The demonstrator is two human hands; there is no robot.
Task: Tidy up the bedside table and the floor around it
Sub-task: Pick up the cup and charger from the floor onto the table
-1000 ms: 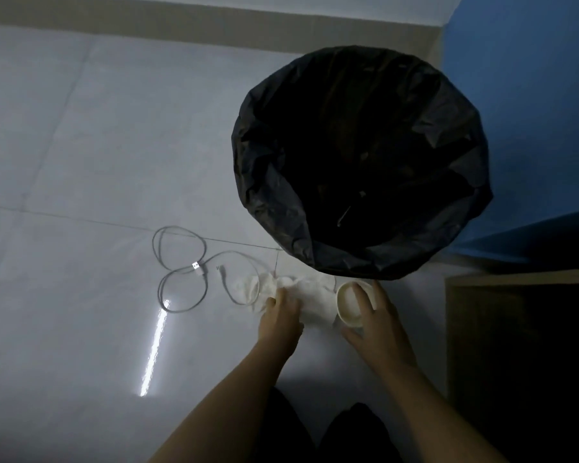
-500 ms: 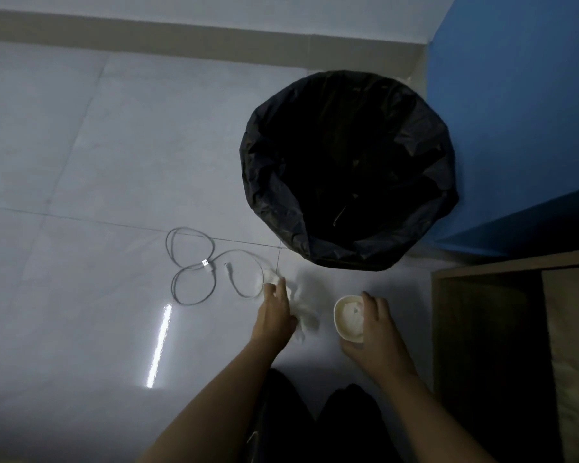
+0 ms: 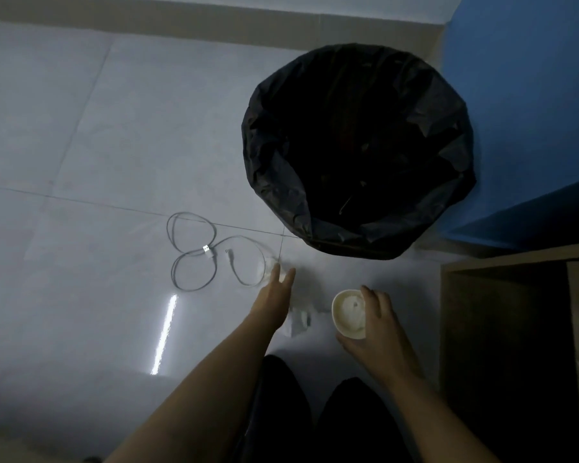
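Note:
A crumpled white tissue (image 3: 270,269) lies on the pale floor tiles, and more of it (image 3: 298,324) shows beside my wrist. My left hand (image 3: 274,297) reaches over it with straight fingers, the tips touching its far end. My right hand (image 3: 378,324) grips a small white paper cup (image 3: 346,315) with something white inside. A white USB cable (image 3: 194,255) lies looped on the floor left of the tissue. The bin with a black bag (image 3: 264,162) stands open just beyond both hands.
The wooden bedside table (image 3: 502,329) stands at the right, close to my right arm. A blue wall (image 3: 532,95) rises behind the bin. My legs in dark trousers (image 3: 281,412) are at the bottom centre. A light streak reflects on the floor (image 3: 164,332).
Both hands have drawn back from the bin toward me. The right hand now grips the cup nearer my legs. The left hand's fingers have stretched out over the tissue.

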